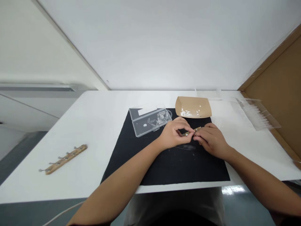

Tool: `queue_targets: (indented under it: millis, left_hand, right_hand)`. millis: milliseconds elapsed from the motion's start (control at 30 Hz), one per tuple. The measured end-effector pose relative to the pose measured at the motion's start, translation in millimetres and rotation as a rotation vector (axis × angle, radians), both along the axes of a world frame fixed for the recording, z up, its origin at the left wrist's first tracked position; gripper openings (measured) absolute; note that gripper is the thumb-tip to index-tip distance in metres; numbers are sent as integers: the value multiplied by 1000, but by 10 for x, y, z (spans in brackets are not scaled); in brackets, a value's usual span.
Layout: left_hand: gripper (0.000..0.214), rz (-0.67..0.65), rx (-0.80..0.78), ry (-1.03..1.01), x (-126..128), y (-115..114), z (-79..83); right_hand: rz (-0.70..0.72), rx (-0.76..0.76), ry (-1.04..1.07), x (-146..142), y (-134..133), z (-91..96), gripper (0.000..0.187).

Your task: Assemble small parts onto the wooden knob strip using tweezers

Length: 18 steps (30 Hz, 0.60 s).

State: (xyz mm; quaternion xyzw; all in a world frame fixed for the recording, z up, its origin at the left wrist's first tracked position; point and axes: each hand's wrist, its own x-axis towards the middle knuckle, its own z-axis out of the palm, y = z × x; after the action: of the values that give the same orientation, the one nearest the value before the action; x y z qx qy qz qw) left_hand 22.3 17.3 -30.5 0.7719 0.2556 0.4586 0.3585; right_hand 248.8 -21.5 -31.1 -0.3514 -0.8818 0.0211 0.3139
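Note:
Both hands meet over the right part of a black mat (145, 163). My left hand (174, 133) is closed in a pinch, thumb against forefinger, on something too small to make out. My right hand (213, 139) is closed, its fingertips touching the left ones, around a small wood-coloured strip (198, 128) partly hidden by the fingers. Left of my left hand lies an open clear plastic case (141, 129) holding several clear, nail-shaped tips (162, 116). Just beyond the hands, a brown cardboard tray (195, 105) bears small white bits.
On the white table (94, 179) at left lies a wooden strip (67, 158) with several metal stems. A clear box (257, 116) with a row of pale pieces sits at right, near a brown panel (279, 88). The table's front edge runs below my forearms.

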Motion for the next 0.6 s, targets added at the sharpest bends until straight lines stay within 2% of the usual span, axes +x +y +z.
queue_targets:
  millis: [333, 600]
  left_hand:
    - [6, 138, 132, 13, 66, -66, 29]
    - [9, 168, 60, -46, 105, -97, 31]
  right_hand:
    - [-82, 188, -146, -37, -18, 59, 17]
    - [-124, 181, -153, -34, -36, 45, 17]
